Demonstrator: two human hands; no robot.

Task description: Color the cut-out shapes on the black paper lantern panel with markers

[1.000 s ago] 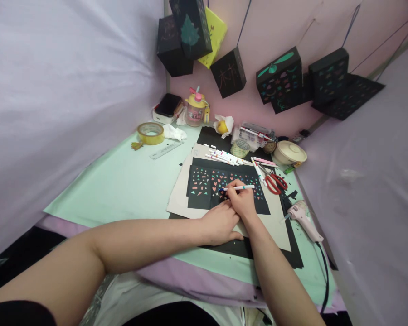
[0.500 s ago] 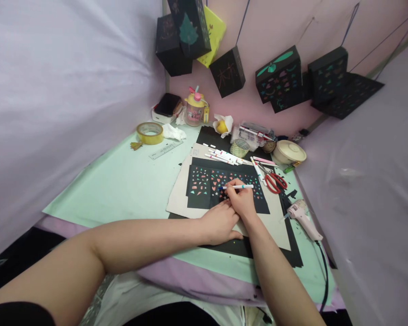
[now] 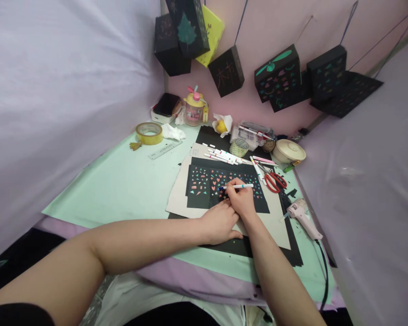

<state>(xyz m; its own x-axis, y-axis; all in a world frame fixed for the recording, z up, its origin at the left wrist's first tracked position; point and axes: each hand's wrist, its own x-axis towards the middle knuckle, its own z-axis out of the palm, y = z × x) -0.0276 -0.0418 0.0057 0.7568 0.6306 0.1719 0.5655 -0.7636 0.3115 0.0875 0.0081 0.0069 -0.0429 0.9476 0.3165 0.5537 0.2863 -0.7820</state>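
I see the pen [image 3: 244, 186] over the card [image 3: 197, 202], pinched in the right hand [image 3: 241, 198]; the left hand [image 3: 219, 223] lies flat across the card's near edge. Other pens [image 3: 221, 158] lie beyond the card; scissors [image 3: 271, 187] and a glue gun [image 3: 305, 219], right of it.

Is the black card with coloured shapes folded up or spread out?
Spread out: the black card lies flat on the whitish board, its coloured shapes facing up.

We see a yellow tape roll [image 3: 149, 141] beside crumpled tissue [image 3: 173, 131], a yellow-lidded cup [image 3: 193, 111], a yellow fruit [image 3: 221, 127] in white wrapping [image 3: 228, 122], a cream lidded bowl [image 3: 290, 151], a pink glue gun [image 3: 306, 221], hanging black boxes [image 3: 226, 72].
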